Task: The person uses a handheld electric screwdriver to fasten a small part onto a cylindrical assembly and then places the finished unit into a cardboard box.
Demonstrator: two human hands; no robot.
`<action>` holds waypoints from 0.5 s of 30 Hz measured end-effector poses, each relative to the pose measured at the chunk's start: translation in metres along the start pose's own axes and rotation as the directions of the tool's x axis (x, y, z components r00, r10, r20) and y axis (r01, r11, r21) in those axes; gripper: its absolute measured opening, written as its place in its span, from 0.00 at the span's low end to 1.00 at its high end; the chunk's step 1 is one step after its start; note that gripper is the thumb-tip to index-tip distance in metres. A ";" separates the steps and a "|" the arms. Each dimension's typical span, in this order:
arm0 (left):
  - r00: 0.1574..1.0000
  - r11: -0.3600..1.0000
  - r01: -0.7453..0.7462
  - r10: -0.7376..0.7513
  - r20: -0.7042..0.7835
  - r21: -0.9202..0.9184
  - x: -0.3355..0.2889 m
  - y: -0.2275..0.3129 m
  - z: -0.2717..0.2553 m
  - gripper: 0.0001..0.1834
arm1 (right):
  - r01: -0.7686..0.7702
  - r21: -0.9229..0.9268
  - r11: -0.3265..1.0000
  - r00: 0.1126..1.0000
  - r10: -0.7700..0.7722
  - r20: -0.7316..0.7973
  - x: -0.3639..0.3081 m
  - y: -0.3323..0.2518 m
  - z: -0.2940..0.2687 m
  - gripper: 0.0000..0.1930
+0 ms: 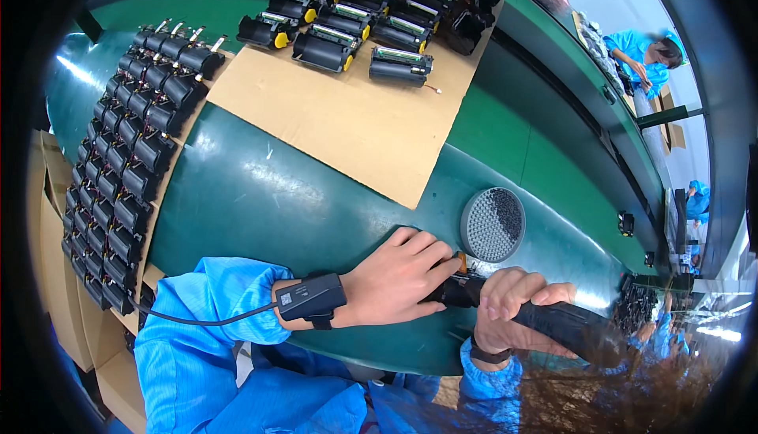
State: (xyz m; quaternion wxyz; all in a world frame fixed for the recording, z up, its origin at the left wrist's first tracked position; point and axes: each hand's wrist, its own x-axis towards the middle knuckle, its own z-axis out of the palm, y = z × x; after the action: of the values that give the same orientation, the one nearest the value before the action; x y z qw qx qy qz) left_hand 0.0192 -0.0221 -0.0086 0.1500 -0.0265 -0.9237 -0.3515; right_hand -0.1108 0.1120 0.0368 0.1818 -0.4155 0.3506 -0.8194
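My left hand (403, 276), palm down, curls its fingers around a small black plastic part (455, 292) near the table's front edge. An orange-brown bit shows by the fingertips; much of the part is hidden by the hand. Close beside it, my right hand (513, 308) wraps around a thick black barrel-shaped tool (572, 327), which looks like an electric screwdriver. The tool lies slanted, its rear end toward the lower right, and its tip is hard to make out. Just beyond both hands stands a round grey dimpled tray (493, 225), partly filled with small dark screws.
Rows of black units (118, 165) line the table's left side. Black assemblies with yellow ends (324, 47) stand on a cardboard sheet (339, 134) at the back. Cardboard boxes (67, 276) are at far left. Beyond a dark rail, a co-worker in blue (643, 59) sits.
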 end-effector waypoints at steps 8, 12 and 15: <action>1.000 1.000 0.004 -0.004 -0.001 0.002 0.000 0.000 -0.002 0.36 | -0.044 -0.010 0.999 0.999 0.044 0.032 -0.003 0.006 -0.004 0.42; 1.000 1.000 0.002 -0.002 -0.004 0.000 0.001 0.002 -0.001 0.36 | -0.040 -0.058 0.998 0.998 0.043 0.052 -0.004 0.008 0.000 0.42; 1.000 1.000 0.001 -0.001 -0.004 0.007 0.000 0.002 0.001 0.35 | -0.053 -0.081 0.995 0.998 0.051 -0.026 -0.007 0.008 0.000 0.42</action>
State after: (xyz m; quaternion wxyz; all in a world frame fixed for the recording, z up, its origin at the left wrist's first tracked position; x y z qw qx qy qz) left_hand 0.0190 -0.0203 -0.0076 0.1517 -0.0249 -0.9247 -0.3484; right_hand -0.1066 0.1101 0.0272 0.1817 -0.4034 0.3967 -0.8043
